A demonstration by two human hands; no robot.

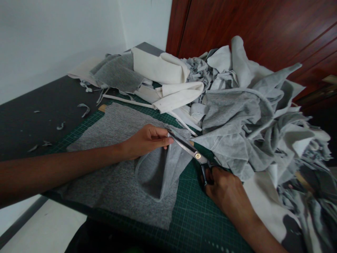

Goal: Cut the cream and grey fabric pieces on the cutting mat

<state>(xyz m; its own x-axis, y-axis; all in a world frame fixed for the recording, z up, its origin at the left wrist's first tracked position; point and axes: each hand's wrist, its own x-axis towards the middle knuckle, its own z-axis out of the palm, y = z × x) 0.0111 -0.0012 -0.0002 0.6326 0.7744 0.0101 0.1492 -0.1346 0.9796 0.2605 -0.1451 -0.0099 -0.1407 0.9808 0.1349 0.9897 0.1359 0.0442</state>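
A grey knit fabric piece [110, 140] lies flat on a green cutting mat [195, 211]. My left hand [147, 140] is closed in a pinch on the fabric's far edge, lifting it into a fold. My right hand [223, 189] grips the black handles of a pair of scissors [188, 147]. The steel blades point left, and their tips meet the lifted fabric edge beside my left fingertips.
A big heap of grey and white fabric offcuts [252, 116] fills the right and back of the table. Folded white cloth [163, 70] sits behind the mat. Small scraps [84, 109] lie scattered on the dark tabletop [39, 112] at left. A wooden door [250, 24] stands behind.
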